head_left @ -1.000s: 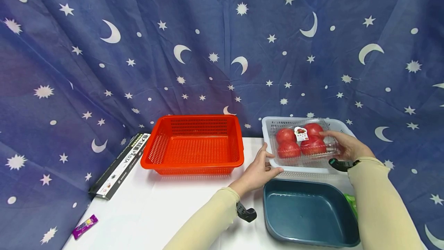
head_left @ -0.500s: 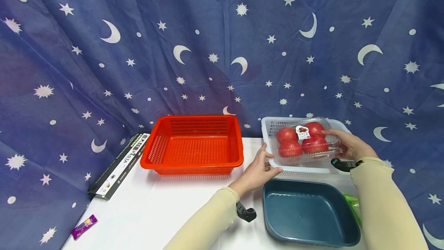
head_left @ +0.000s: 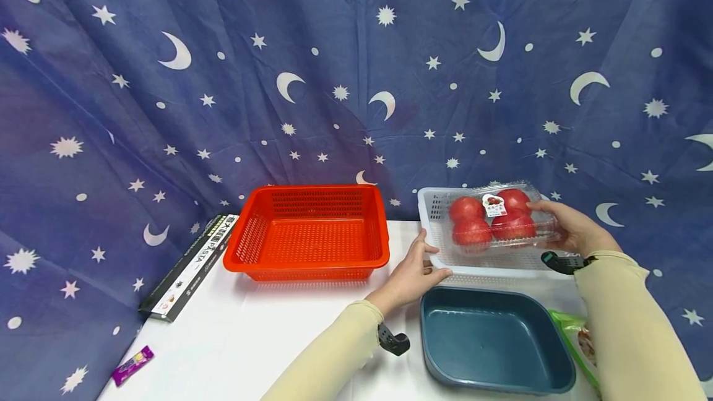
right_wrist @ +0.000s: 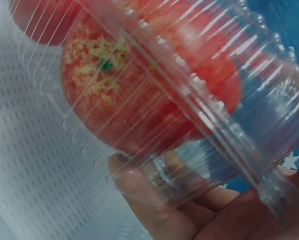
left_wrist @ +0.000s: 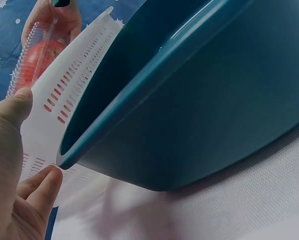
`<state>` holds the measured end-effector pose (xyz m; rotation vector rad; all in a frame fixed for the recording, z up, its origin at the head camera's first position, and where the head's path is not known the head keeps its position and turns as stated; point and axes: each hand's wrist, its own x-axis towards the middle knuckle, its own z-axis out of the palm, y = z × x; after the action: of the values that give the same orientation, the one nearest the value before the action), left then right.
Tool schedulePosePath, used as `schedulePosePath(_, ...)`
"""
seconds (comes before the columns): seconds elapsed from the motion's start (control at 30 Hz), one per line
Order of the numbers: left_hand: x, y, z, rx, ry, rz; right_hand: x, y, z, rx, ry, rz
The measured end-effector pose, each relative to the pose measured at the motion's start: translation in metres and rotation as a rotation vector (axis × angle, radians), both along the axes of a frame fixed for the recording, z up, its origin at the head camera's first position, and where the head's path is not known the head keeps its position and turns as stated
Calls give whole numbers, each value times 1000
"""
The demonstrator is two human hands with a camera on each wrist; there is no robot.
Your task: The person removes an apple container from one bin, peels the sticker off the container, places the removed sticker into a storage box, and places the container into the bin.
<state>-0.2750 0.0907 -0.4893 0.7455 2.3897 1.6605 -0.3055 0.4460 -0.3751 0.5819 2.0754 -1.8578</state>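
Note:
My right hand (head_left: 576, 226) grips the right end of a clear plastic clamshell box (head_left: 543, 224) of red apples (head_left: 471, 232). A white label sits on its lid. The box is tilted, its right end raised above the white perforated basket (head_left: 440, 258). In the right wrist view, fingers (right_wrist: 149, 200) curl under the clear plastic beside a red apple (right_wrist: 149, 95). My left hand (head_left: 409, 274) holds the left front corner of the white basket, thumb and fingers on either side of that corner in the left wrist view. The teal tub (left_wrist: 214, 100) partly hides the basket there.
A red perforated basket (head_left: 306, 265) stands left of the white one. The teal tub (head_left: 496, 351) is in front of the white basket, with a green packet (head_left: 574, 339) partly under my right arm. A black pasta box (head_left: 189, 268) and a purple wrapper (head_left: 132, 365) lie at left.
My right hand has moved right and slightly up with the box of apples, raising it from inside the white basket. The left hand stays at the basket corner. More of the green packet shows.

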Motion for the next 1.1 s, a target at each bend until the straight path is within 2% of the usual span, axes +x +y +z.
schedulePosePath(0.27,1,-2,3,1,-4,-13,6,10,10,-75,30,-10)
schedulePosePath(0.73,1,-2,1,-21,1,4,23,10,18,-192,69,-45)
schedulePosePath(1.1,2,-1,1,-16,-6,-3,32,5,19,-205,70,-71)
